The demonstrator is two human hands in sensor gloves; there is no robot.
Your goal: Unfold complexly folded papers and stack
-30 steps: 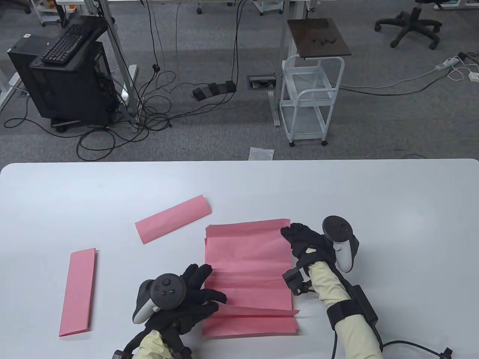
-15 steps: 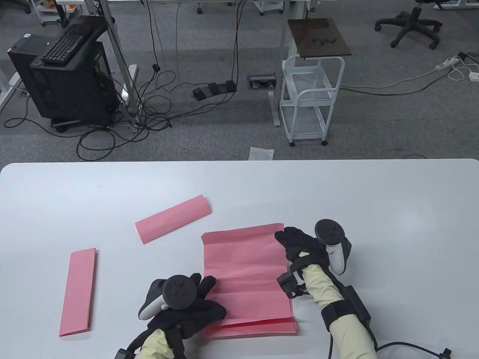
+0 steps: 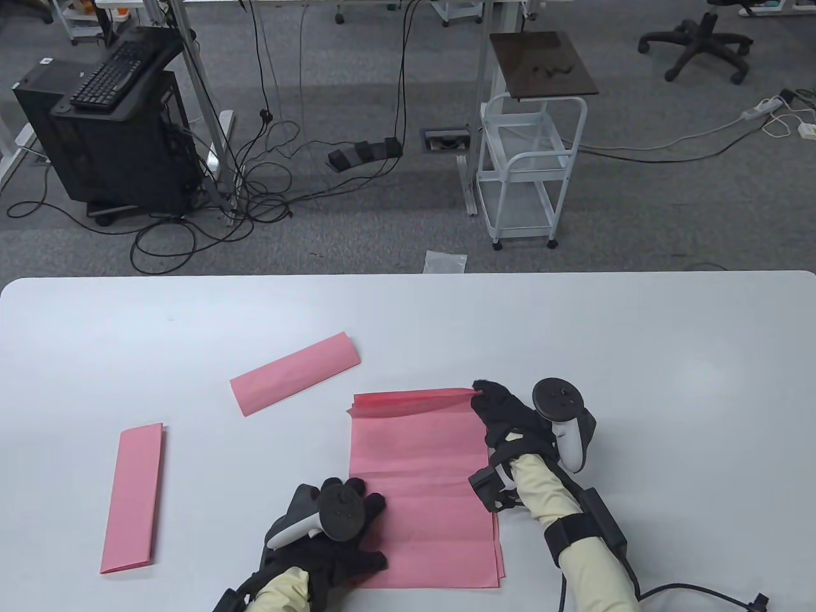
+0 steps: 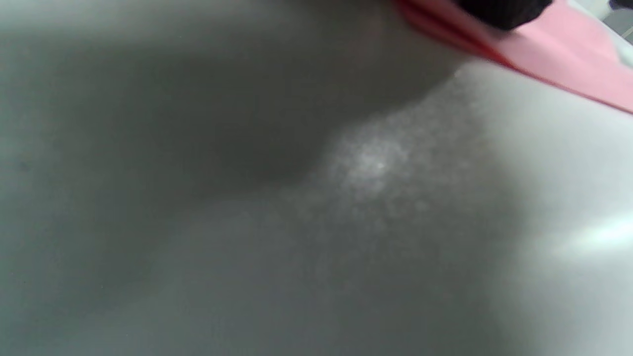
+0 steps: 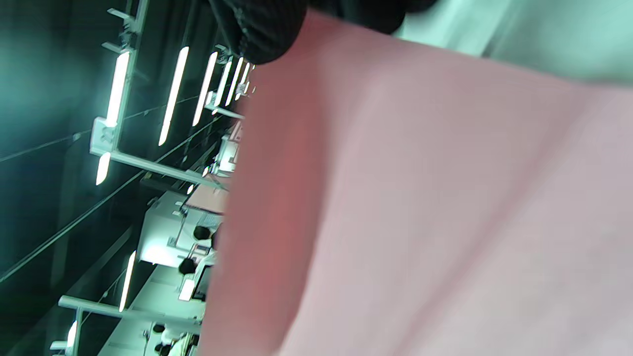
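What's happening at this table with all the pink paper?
A person in black sensor gloves is unfolding pink paper. The right hand pinches the far corner of the opened sheet and lifts that edge, while the left hand presses its near corner. Two folded strips lie untouched to the left on the white table.

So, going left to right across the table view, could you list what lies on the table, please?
Upright folded strip → slanted folded strip → left hand → open sheet → right hand.
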